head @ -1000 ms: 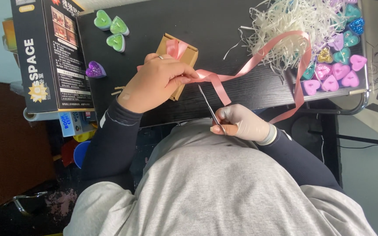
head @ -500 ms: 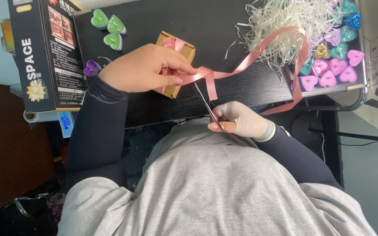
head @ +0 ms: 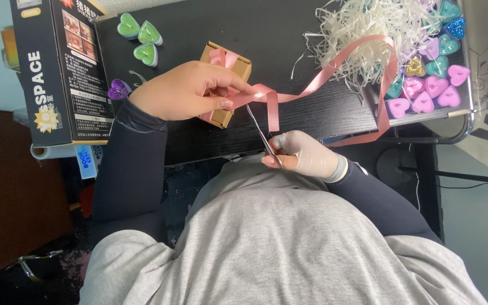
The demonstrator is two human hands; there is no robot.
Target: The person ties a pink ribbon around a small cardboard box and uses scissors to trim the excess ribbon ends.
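Here, left to right, we list: a tall dark printed box [head: 63, 68] standing at the far left edge of the black tabletop [head: 210, 141]; beside it three green heart-shaped candles [head: 139, 36] and one purple glitter heart [head: 118, 89]

Next, our left hand [head: 184, 90], bare, fingers curled and pressed together, pinching the pink ribbon [head: 317, 82] right at the small kraft gift box [head: 225, 82], which it also steadies. The box lies under and just beyond the knuckles, the ribbon already wrapped around it

Then the scissors [head: 261, 133], slim and metal, long axis running from our body up toward the ribbon, the tips close beside the ribbon loop just right of the left fingertips. Whether the blades are parted, we cannot tell

Then our right hand [head: 303, 155], in a pale glove, closed around the scissor handles, near the tabletop's front edge. It lies below and slightly right of the pinch point; the left hand is the nearer one to the box, the right the nearer to the free ribbon

Further right, the ribbon tail runs away across the tabletop, arches over a heap of cream paper shred [head: 368, 34], then drops back over the front edge. At the far right, a cluster of pink, teal, gold and blue heart candles [head: 430, 85]
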